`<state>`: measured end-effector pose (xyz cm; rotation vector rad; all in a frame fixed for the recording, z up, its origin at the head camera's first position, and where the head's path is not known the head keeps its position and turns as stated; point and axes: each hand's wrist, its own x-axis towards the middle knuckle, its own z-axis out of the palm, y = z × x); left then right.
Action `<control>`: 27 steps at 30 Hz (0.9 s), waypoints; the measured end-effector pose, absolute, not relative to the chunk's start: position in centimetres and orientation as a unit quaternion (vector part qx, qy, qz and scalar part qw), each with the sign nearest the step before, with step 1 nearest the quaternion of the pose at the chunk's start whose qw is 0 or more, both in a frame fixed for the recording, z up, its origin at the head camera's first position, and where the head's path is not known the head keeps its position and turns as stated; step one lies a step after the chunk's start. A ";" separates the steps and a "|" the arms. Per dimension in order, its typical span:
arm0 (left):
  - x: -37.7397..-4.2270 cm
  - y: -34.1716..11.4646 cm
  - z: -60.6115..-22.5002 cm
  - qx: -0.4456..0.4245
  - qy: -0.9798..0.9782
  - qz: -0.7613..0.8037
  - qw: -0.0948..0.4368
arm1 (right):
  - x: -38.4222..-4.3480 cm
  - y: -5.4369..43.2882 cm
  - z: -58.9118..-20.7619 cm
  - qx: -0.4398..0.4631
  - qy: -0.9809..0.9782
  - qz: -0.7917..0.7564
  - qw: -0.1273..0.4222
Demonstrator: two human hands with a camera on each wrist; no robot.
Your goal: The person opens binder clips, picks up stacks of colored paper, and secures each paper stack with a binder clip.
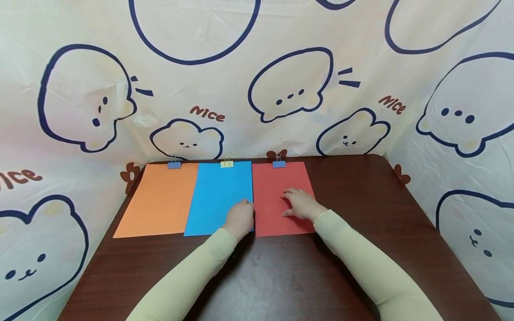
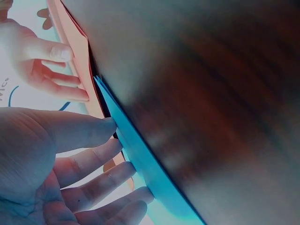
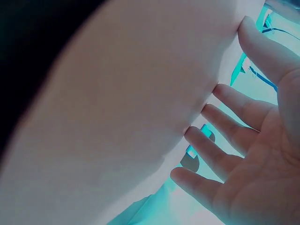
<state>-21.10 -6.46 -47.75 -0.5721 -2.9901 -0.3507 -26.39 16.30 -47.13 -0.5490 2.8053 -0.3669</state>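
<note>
Three paper sheets lie side by side: orange (image 1: 158,200), blue (image 1: 214,194) and red (image 1: 269,191). My left hand (image 1: 240,220) rests on the lower right part of the blue sheet, beside its right edge. In the left wrist view its thumb and fingertips touch the blue sheet (image 2: 140,147), fingers spread and slightly bent. Over on the red sheet is my right hand (image 1: 302,205), palm down. The right wrist view shows its spread fingertips touching or very near the sheet (image 3: 140,93), which looks pale there.
Binder clips sit at the sheets' top edges: blue (image 1: 174,165) on orange, yellow (image 1: 226,164) on blue, another blue clip (image 1: 279,164) on red. Dark brown table (image 1: 353,200) extends to the right and front. A cartoon-printed curtain (image 1: 237,89) surrounds the back and sides.
</note>
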 end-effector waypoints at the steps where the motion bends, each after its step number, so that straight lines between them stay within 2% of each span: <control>1: -21.1 -6.5 -47.8 -0.186 -0.975 -0.115 0.038 | -26.4 16.3 -47.1 -0.188 0.965 -0.127 0.131; 27: -21.4 -6.3 -48.2 -0.187 -0.975 -0.115 0.045 | -28.1 16.1 -47.7 -0.198 0.966 -0.107 0.126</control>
